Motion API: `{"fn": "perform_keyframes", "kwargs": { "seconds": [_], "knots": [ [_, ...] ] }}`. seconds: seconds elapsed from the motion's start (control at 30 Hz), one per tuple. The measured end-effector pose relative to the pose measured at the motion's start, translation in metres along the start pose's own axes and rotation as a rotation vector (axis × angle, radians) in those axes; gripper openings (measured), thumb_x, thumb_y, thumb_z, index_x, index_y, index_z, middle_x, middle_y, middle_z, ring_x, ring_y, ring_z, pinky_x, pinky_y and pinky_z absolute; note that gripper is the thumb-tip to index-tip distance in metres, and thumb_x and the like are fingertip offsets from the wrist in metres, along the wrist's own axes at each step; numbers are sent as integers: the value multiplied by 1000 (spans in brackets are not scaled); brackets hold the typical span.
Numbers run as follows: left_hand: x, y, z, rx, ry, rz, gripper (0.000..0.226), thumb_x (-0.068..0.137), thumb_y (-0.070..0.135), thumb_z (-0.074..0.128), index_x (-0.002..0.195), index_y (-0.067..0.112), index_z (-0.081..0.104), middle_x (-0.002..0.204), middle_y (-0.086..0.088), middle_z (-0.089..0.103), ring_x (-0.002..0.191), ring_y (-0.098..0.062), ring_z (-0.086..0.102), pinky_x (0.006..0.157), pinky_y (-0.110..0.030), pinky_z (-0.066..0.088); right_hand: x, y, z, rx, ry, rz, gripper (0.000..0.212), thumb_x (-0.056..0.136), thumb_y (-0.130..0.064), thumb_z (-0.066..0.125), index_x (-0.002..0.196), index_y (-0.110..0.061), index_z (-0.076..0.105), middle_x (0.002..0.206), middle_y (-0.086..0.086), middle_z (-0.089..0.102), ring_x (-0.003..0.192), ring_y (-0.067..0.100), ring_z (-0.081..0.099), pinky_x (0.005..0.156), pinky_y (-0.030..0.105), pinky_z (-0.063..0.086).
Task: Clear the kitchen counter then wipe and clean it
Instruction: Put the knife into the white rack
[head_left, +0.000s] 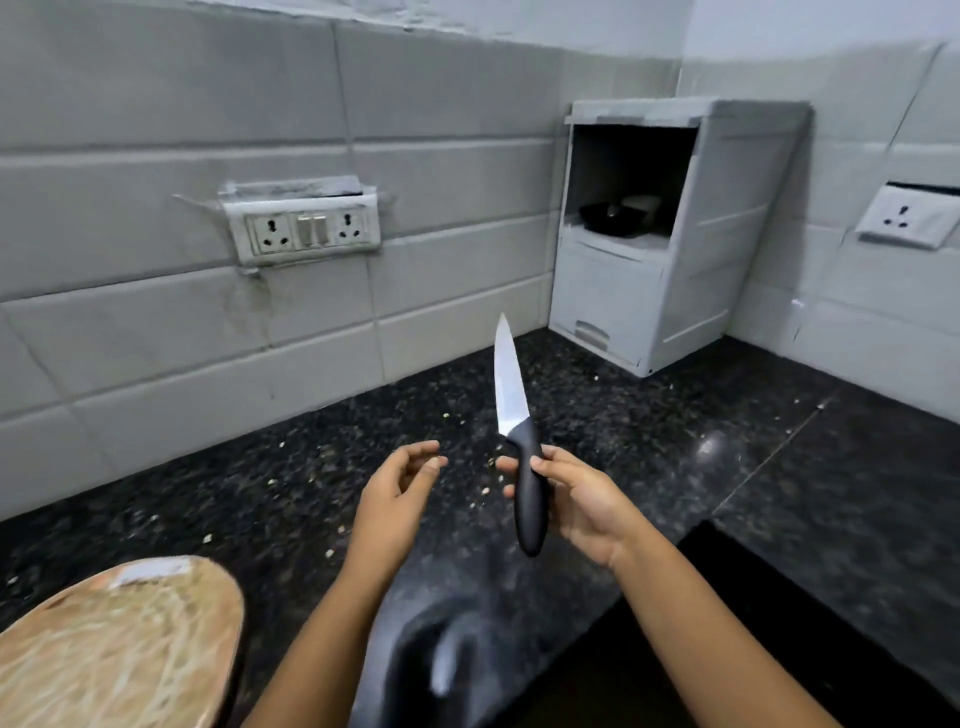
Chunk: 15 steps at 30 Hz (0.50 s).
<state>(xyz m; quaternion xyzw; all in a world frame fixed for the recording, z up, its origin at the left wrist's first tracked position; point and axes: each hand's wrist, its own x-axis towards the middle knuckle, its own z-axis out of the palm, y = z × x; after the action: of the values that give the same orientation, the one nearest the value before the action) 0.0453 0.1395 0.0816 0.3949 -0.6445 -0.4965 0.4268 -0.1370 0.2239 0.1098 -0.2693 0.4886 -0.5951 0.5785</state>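
Above the counter (649, 441), the right hand (576, 499) gripped an upright knife (519, 441), tip toward the wall, while the left hand (397, 493) hung loosely curled, holding nothing.

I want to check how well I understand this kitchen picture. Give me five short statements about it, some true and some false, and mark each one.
1. The right-hand grip holds the knife by its black handle. True.
2. The knife blade points down at the counter. False: it points up, toward the tiled wall.
3. The left-hand grip holds a cloth. False: it holds nothing, and its fingers are loosely curled.
4. Crumbs lie scattered on the dark counter. True.
5. The cutting board is at the lower right of the view. False: it is at the lower left.
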Motion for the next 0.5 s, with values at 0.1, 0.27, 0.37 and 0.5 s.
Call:
{"fn": "perform_keyframes", "kwargs": {
  "seconds": [0.1, 0.27, 0.37, 0.5],
  "knots": [
    [23, 14, 48, -43, 3, 19, 16, 94, 18, 57, 102, 31, 63, 103, 2, 71, 101, -10, 65, 93, -28, 48, 15, -33, -34, 23, -43, -17, 27, 97, -6, 44, 122, -9, 54, 115, 9, 69, 84, 23, 69, 68, 29, 56],
    [62, 33, 108, -58, 21, 39, 17, 94, 18, 58, 100, 33, 63, 101, 0, 71, 99, -14, 66, 93, -37, 51, 50, -89, -78, 69, -23, -25, 24, 98, -6, 45, 121, -6, 53, 107, 8, 71, 81, 22, 70, 66, 31, 56],
    [88, 43, 136, -66, 6, 39, 17, 94, 17, 57, 101, 31, 63, 97, 1, 72, 95, -12, 66, 86, -28, 51, 77, -116, -98, 85, 24, -26, 15, 98, -9, 47, 111, -9, 55, 97, 4, 74, 78, 21, 70, 63, 32, 56],
    [141, 55, 170, -85, -8, 71, 17, 95, 15, 55, 103, 27, 63, 91, 2, 74, 86, -9, 68, 69, -14, 48, 127, -153, -123, 128, 72, -80, 11, 98, -8, 46, 104, -11, 54, 99, 4, 72, 77, 21, 69, 65, 33, 54]
  ]
}}
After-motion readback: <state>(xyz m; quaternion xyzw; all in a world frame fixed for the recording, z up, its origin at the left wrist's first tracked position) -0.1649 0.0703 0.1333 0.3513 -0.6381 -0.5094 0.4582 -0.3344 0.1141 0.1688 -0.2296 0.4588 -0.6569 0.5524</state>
